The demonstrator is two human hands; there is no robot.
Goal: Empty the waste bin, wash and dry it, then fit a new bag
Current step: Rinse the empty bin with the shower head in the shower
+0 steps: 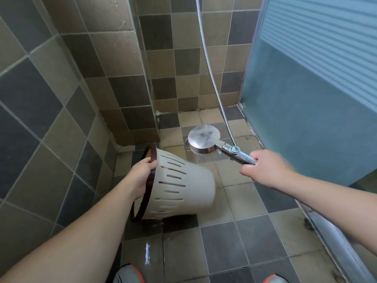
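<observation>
The left hand [142,172] has its fingers [150,162] curled over the dark rim of the bin [183,188], gripping it. The bin is off the floor [234,231], tipped on its side, mouth toward the left wall, its slotted white side up. The right hand [265,166] has its fingers wrapped round the handle of the shower head [204,139], which sprays down just beside the bin's base. A hose [210,64] runs up from the handle. The wet tiled floor lies below.
</observation>
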